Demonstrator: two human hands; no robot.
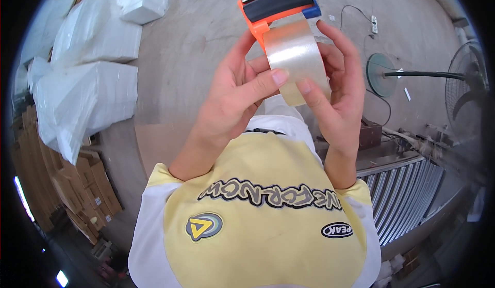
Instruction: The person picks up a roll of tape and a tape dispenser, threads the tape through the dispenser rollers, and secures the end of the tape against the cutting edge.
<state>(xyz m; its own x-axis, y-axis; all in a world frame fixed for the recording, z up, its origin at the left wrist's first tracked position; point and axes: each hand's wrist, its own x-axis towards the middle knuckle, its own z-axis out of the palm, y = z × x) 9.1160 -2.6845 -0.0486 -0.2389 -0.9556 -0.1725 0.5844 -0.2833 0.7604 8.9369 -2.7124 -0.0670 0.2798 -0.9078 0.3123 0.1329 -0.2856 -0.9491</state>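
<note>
Both my hands hold a tape dispenser up in front of me. Its frame is orange, with a black roller, a toothed metal edge on top and a blue part at the right. A wide roll of clear, shiny tape sits on it. My left hand grips the left side, thumb pressed on the tape's face and fingers curled behind. My right hand wraps the right side, its thumb low on the roll and its index finger raised along the edge. Where the far fingers touch is partly hidden.
Large white wrapped blocks are stacked at the left, above flattened cardboard boxes. At the right stand a fan with a round green base and a metal roller conveyor. A white power strip with a cable lies on the concrete floor.
</note>
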